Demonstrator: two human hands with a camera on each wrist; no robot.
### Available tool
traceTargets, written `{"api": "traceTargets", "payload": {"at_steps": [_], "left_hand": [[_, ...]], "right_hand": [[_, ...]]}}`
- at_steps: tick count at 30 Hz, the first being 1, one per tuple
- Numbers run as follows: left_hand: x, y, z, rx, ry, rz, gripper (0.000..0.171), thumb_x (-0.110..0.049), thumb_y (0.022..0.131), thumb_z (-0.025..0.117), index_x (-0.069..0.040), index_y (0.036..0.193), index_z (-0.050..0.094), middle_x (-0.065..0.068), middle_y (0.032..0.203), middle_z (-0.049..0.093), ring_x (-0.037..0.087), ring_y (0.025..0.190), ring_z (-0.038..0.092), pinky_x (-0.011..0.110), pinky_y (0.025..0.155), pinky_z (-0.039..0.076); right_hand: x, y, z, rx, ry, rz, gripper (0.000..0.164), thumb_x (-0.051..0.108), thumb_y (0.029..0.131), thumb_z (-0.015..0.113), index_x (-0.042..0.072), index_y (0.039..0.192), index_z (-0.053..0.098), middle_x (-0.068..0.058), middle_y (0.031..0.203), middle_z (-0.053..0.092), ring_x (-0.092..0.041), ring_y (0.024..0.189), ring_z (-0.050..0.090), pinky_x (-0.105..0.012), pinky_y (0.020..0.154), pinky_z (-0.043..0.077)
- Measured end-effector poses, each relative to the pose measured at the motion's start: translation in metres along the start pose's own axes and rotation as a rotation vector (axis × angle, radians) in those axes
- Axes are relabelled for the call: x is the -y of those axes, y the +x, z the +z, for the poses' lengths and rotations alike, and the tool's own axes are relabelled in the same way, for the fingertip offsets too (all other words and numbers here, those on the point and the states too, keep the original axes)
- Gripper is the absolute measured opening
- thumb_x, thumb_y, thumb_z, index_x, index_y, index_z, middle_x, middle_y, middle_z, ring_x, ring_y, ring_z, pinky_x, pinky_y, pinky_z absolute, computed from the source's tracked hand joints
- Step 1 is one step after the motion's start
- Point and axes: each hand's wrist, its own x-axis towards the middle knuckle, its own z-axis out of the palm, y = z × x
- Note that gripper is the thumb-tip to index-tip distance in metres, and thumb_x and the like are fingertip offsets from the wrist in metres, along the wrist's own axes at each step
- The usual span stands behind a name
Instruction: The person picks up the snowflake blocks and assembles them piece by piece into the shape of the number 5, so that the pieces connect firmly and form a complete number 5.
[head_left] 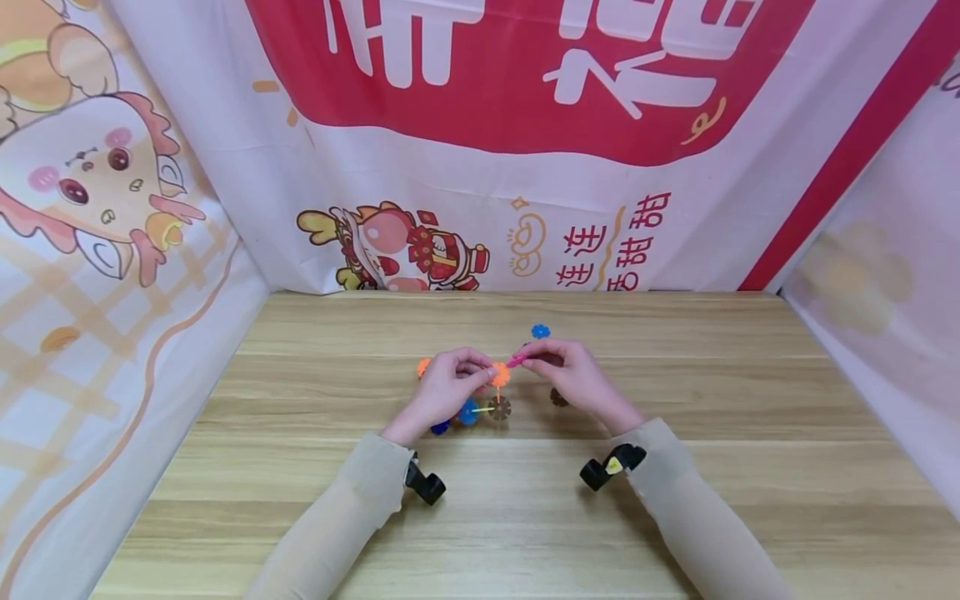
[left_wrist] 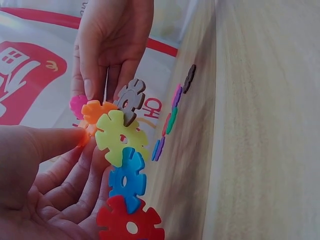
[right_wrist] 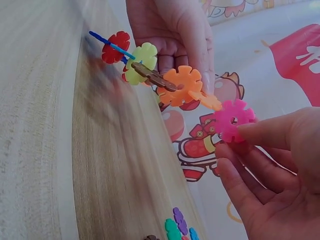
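Observation:
A chain of slotted plastic snowflake discs hangs from my left hand, whose thumb and fingers pinch an orange disc near its end. Along the chain, the left wrist view shows a red disc, a blue disc, a yellow-green disc and a brown disc. Between thumb and fingertips my right hand holds a pink disc. Its edge meets the outer orange disc; whether their slots are locked I cannot tell.
Several loose discs lie on the wooden table beyond and beneath my right hand, among them a blue disc and a dark brown disc. A printed cloth stands along the back edge, with more cloth at both sides.

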Motion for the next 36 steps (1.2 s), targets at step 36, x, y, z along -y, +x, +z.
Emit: {"api": "traceTargets", "payload": {"at_steps": [36], "left_hand": [[-0.004,-0.001,0.003,-0.069,0.069,-0.004,0.011,-0.017,0.1,0.069,-0.01,0.106,0.073,0.0,0.091,0.072,0.028,0.085,0.069,0.034,0.074,0.059]], "right_hand": [[-0.005,-0.002,0.027,-0.234,0.356,0.133,0.031,0.03,0.088,0.083,0.012,0.112,0.076,-0.004,0.112,0.073,-0.021,0.105,0.069,-0.033,0.092,0.055]]}}
